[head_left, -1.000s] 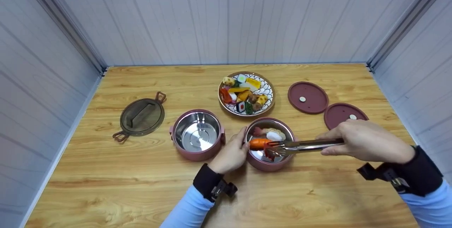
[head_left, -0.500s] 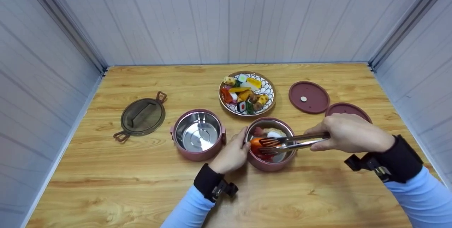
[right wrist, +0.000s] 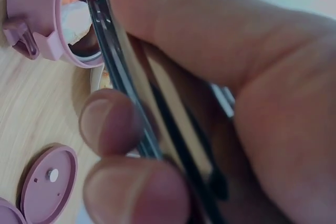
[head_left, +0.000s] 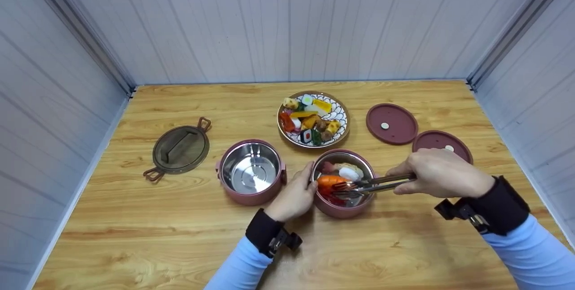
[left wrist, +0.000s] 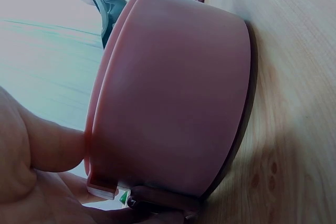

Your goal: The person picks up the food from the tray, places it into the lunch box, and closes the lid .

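Note:
My left hand [head_left: 292, 195] holds the left side of a pink steel-lined food container [head_left: 343, 211], thumb at the rim; in the left wrist view its fingers [left wrist: 73, 184] reach round by the side latch. My right hand [head_left: 444, 173] grips metal tongs [head_left: 386, 183], whose fork-like tips are inside this container. There the tips overlap an orange toy carrot [head_left: 328, 181] and lie close to a dark red piece [head_left: 334, 198]. Behind the carrot are a white oval piece [head_left: 348, 173] and a breaded shrimp [head_left: 343, 165] with a red tail.
A second pink container [head_left: 251, 198] with bare steel inside stands at the left. Behind is a patterned plate [head_left: 343, 117] of toy food, including sushi rolls. Two maroon lids [head_left: 395, 119] lie at the right, and a dark handled lid [head_left: 186, 160] at far left.
The tongs have gone left and deeper into the container, opened, then narrowed slightly. The red piece, earlier between their tips, now lies beside the carrot. My left hand has stayed put.

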Motion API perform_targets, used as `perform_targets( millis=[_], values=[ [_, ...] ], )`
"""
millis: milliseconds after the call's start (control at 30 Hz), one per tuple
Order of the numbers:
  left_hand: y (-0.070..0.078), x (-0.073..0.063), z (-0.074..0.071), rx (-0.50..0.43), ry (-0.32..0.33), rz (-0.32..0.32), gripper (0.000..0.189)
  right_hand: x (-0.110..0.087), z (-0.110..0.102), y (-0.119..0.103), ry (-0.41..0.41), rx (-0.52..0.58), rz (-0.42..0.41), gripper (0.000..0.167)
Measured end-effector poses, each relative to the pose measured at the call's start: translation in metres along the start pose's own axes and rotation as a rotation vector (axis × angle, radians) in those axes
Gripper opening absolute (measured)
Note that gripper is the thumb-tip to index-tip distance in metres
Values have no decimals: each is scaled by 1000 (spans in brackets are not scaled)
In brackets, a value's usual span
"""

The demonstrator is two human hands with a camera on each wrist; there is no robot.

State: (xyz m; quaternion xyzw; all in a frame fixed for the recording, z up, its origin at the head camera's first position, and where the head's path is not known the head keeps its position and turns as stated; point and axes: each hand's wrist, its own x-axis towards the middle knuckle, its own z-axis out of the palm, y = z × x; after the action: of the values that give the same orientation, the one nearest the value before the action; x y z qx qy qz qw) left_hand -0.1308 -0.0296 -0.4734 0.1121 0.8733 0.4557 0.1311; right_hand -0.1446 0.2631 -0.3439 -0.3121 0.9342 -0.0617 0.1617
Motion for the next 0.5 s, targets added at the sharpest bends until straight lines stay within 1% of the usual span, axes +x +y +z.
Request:
perform_targets(
  millis=[100,200,267,367,433,500],
  values=[
    [0,1,0,-5,2,2,57,-3,1,3,19,10,17,36],
    [-1,1,1,-8,5,6,57,-8,1,7,67,75,35,53],
    [-1,1,1,-5,6,6,57,-13,3,9,119,139,47,55],
    [-2,0,1,0,5,2,57,-16,10,13,238,249,63,54],
    [-2,1,1,1,3,-3,57,-16,19,17,339,304,85,54],
    [-1,1,0,2,1,0,57,-13,30,21,456,344,108,53]
  ],
)
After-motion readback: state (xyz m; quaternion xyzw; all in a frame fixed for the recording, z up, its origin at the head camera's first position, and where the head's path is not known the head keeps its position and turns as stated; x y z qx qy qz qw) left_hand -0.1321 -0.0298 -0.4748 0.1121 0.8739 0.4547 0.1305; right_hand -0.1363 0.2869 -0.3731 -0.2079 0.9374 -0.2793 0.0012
